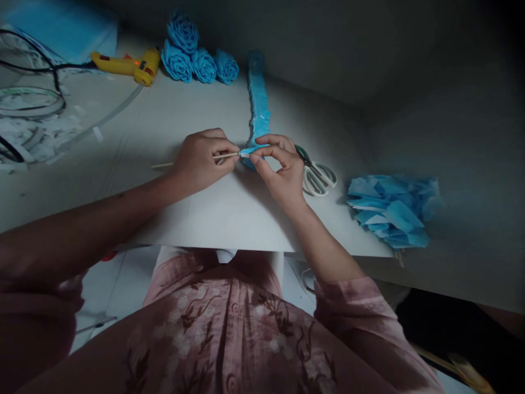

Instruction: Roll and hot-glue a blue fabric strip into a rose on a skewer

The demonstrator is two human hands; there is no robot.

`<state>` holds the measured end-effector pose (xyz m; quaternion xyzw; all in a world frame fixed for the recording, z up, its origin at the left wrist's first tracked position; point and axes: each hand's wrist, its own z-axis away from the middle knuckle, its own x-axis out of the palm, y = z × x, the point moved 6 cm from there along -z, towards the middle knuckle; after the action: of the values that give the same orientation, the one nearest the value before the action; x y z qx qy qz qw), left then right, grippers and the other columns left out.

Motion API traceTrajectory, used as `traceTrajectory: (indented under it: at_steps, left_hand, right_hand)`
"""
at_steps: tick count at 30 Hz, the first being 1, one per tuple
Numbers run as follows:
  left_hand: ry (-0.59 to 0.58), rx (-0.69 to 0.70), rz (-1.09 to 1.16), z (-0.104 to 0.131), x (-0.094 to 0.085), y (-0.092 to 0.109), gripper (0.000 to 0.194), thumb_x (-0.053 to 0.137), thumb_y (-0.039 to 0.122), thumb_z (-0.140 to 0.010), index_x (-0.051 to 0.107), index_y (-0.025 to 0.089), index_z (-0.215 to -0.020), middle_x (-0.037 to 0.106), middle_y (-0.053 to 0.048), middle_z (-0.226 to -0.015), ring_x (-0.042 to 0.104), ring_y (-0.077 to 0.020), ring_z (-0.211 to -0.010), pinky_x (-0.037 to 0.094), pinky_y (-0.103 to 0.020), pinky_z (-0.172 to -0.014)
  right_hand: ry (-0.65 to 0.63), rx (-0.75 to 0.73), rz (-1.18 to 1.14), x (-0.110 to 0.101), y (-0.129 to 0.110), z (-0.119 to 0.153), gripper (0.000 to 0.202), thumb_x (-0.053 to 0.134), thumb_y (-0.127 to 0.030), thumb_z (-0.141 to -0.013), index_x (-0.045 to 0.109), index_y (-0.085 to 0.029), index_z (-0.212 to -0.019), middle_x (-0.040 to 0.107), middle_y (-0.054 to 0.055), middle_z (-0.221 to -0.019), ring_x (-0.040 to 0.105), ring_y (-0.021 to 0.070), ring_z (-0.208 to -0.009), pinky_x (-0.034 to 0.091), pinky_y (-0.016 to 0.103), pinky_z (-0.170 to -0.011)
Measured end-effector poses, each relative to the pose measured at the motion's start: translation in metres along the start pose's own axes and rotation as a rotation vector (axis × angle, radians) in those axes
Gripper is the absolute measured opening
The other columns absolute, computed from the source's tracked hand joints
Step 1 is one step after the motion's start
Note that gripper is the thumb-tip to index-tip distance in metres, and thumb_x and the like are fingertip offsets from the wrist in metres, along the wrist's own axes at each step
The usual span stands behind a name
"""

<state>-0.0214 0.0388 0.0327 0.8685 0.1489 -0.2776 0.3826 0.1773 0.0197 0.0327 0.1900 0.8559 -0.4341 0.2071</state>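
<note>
A thin wooden stick (225,156) is pinched in my left hand (204,157), its back end poking out to the left past the wrist. At its right tip sits the end of a long blue crepe paper strip (258,98), which runs away from me across the table. The thumb and fingers of my right hand (283,167) are closed on that paper end beside the stick's tip. Scissors (320,178) with pale handles lie just right of my right hand, their blades partly hidden behind it.
Several rolled blue paper roses (192,54) sit at the back. A yellow glue gun (127,64) with a lit red light lies left of them, near blue sheets (65,27), a tape roll (30,101) and white scraps (35,134). A blue paper bunch (391,210) lies at right.
</note>
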Motion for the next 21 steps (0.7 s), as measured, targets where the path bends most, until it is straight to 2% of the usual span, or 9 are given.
traceTrajectory:
  at_steps: [5, 10, 13, 19, 21]
  left_hand:
    - [-0.003, -0.052, -0.028, 0.0, 0.0, -0.001, 0.018, 0.075, 0.035, -0.101, 0.087, 0.024, -0.093, 0.08, -0.005, -0.089, 0.069, -0.0196, -0.077, 0.051, -0.031, -0.069]
    - [-0.019, -0.066, -0.041, -0.001, 0.001, -0.003, 0.021, 0.071, 0.03, -0.102, 0.085, 0.023, -0.088, 0.076, -0.005, -0.084, 0.069, -0.0206, -0.076, 0.05, -0.033, -0.071]
    - [0.01, -0.081, -0.009, -0.003, 0.001, -0.007, 0.019, 0.074, 0.028, -0.098, 0.083, 0.022, -0.083, 0.074, -0.004, -0.08, 0.065, -0.0189, -0.071, 0.047, -0.033, -0.068]
    - [0.088, -0.107, 0.06, -0.004, -0.004, -0.017, 0.014, 0.077, 0.023, -0.09, 0.078, 0.023, -0.076, 0.07, -0.002, -0.074, 0.058, -0.0174, -0.064, 0.042, -0.033, -0.063]
    - [0.095, -0.106, 0.069, -0.004, -0.004, -0.017, 0.016, 0.077, 0.025, -0.092, 0.078, 0.024, -0.076, 0.069, -0.002, -0.075, 0.059, -0.0183, -0.065, 0.043, -0.034, -0.065]
  right_hand:
    - [-0.009, 0.02, 0.013, 0.001, -0.002, 0.0, 0.009, 0.082, -0.034, -0.102, 0.083, -0.029, -0.094, 0.082, 0.004, -0.122, 0.071, 0.029, -0.127, 0.049, 0.058, -0.125]
    - [0.004, -0.025, 0.045, 0.002, -0.004, 0.002, 0.011, 0.079, -0.036, -0.104, 0.086, -0.03, -0.098, 0.082, 0.004, -0.123, 0.071, 0.0294, -0.128, 0.05, 0.059, -0.124]
    - [0.024, -0.089, 0.046, 0.0, -0.005, 0.003, 0.021, 0.073, -0.043, -0.109, 0.088, -0.031, -0.102, 0.083, 0.004, -0.122, 0.074, 0.0294, -0.127, 0.052, 0.06, -0.124]
    - [0.245, -0.09, 0.113, -0.021, 0.004, 0.003, 0.046, 0.046, -0.055, -0.12, 0.087, -0.032, -0.121, 0.085, 0.008, -0.124, 0.078, 0.0295, -0.13, 0.061, 0.058, -0.118]
    - [0.24, -0.079, 0.107, -0.022, 0.008, 0.002, 0.047, 0.046, -0.058, -0.119, 0.083, -0.032, -0.13, 0.084, 0.009, -0.128, 0.078, 0.029, -0.132, 0.065, 0.054, -0.113]
